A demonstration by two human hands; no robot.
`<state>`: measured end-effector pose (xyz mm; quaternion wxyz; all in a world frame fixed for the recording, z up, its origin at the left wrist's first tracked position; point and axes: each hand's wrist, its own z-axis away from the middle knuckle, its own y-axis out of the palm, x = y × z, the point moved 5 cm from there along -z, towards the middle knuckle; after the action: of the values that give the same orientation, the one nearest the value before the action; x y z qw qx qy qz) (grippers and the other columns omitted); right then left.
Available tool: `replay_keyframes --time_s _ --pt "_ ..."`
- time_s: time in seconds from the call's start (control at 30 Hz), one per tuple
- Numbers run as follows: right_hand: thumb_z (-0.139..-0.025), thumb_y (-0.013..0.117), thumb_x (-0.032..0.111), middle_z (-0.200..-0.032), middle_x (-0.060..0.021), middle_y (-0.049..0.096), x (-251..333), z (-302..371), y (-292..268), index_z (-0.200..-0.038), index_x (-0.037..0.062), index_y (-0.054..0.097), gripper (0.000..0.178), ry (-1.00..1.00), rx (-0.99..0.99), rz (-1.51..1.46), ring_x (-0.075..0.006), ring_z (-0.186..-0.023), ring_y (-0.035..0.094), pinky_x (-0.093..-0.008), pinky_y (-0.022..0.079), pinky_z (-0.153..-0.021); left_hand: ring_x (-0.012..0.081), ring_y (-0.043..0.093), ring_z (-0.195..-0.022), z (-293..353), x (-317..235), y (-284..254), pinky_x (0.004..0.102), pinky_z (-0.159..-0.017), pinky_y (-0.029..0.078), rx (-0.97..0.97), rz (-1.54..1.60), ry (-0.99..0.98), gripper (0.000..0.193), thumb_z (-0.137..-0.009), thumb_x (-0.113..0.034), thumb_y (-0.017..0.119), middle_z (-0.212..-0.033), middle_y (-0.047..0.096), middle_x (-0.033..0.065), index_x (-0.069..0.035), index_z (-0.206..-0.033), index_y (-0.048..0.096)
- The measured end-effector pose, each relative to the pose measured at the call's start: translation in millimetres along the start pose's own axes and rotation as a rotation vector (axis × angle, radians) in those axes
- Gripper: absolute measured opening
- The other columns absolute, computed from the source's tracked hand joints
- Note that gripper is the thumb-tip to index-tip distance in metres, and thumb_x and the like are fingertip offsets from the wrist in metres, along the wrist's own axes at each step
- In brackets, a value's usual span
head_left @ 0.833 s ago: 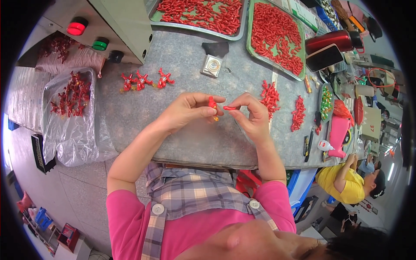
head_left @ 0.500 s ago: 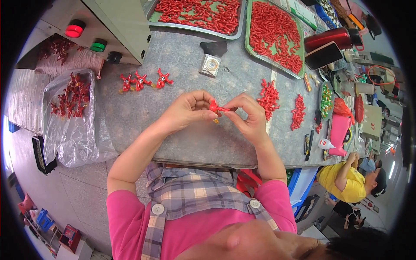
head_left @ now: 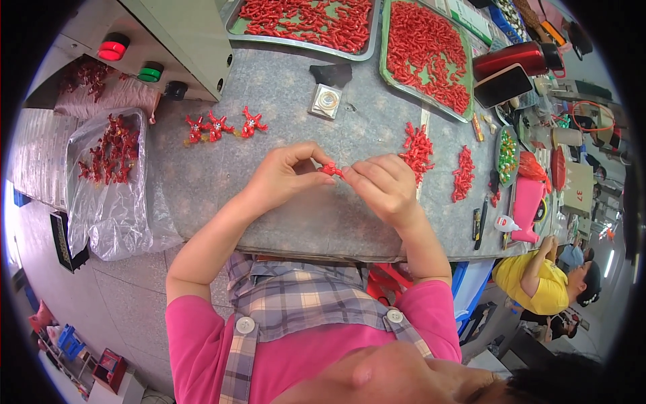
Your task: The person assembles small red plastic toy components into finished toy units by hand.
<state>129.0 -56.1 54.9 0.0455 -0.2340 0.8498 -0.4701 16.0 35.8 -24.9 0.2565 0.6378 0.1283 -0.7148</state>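
Note:
Over the near middle of the table, my left hand (head_left: 286, 174) pinches a small red figurine (head_left: 328, 168) between thumb and fingers. My right hand (head_left: 387, 187) is closed at the figurine's right side, its thumb and fingertips gripping a small red part there. The fingers partly hide both pieces. Beyond my left hand stand three finished-looking red figurines (head_left: 217, 126) with spread limbs. To the right of my right hand lies a loose pile of small red pieces (head_left: 417, 152), with a smaller red pile (head_left: 463, 176) beside it.
Two trays of red pieces, a metal one (head_left: 369, 48) and a green-lined one (head_left: 469, 79), stand at the back. A plastic-lined tray of figurines (head_left: 111, 151) is at left, below a machine with buttons (head_left: 113, 47). Pens (head_left: 479, 225) and a glue bottle (head_left: 506, 223) lie right.
My right hand has turned, its fingers now curled in more closely at the figurine. The figurine has tilted slightly in my left fingers, and its yellowish lower bit no longer shows.

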Motion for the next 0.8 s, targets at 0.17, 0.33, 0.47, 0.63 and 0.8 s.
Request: replay_keyframes --time_s 0.17,0.33,0.47,0.63,0.8 --pt "-0.062 0.063 0.008 -0.074 -0.0029 0.056 7 4 0 -0.076 0.0044 0.061 0.015 -0.103 0.028 0.083 -0.0147 -0.065 0.054 -0.0264 0.043 -0.054 0.0018 0.048 -0.057 0 3 1 0.0197 -0.052 0.038 0.024 -0.041 -0.052 0.014 -0.072 -0.010 0.069 -0.063 0.057 -0.0027 -0.006 -0.084 0.063" --pt "-0.064 0.064 0.007 -0.074 -0.0017 0.056 6 9 4 -0.073 0.0062 0.059 0.010 -0.084 0.037 0.054 -0.0141 -0.065 0.052 -0.0261 0.042 -0.055 0.0030 0.049 -0.057 -1 8 2 0.0203 -0.052 0.038 0.045 -0.078 -0.037 0.014 -0.072 -0.010 0.069 -0.065 0.057 -0.0012 -0.006 -0.084 0.064" --pt "-0.063 0.067 0.007 -0.071 -0.0025 0.056 -9 15 8 -0.072 0.0068 0.059 0.012 0.212 0.042 -0.297 -0.0180 -0.064 0.053 -0.0295 0.042 -0.055 0.0041 0.048 -0.058 -1 2 4 0.0207 -0.052 0.038 0.055 -0.161 0.082 0.014 -0.072 -0.009 0.069 -0.069 0.058 -0.0008 -0.006 -0.084 0.064" --pt "-0.063 0.069 0.008 -0.070 -0.0031 0.056 -11 17 9 -0.072 0.0076 0.060 0.013 0.275 0.044 -0.349 -0.0197 -0.065 0.054 -0.0308 0.042 -0.054 0.0035 0.047 -0.058 2 4 6 0.0207 -0.052 0.037 0.053 -0.084 0.028 0.014 -0.071 -0.009 0.069 -0.067 0.057 -0.0013 -0.005 -0.084 0.064" --pt "-0.066 0.070 0.009 -0.068 -0.0039 0.056 -13 19 12 -0.070 0.0061 0.060 0.011 0.357 0.057 -0.440 -0.0204 -0.064 0.054 -0.0311 0.041 -0.054 0.0016 0.047 -0.058 3 9 8 0.0197 -0.051 0.037 0.102 -0.067 -0.070 0.013 -0.071 -0.009 0.070 -0.062 0.056 -0.0033 -0.006 -0.082 0.064"
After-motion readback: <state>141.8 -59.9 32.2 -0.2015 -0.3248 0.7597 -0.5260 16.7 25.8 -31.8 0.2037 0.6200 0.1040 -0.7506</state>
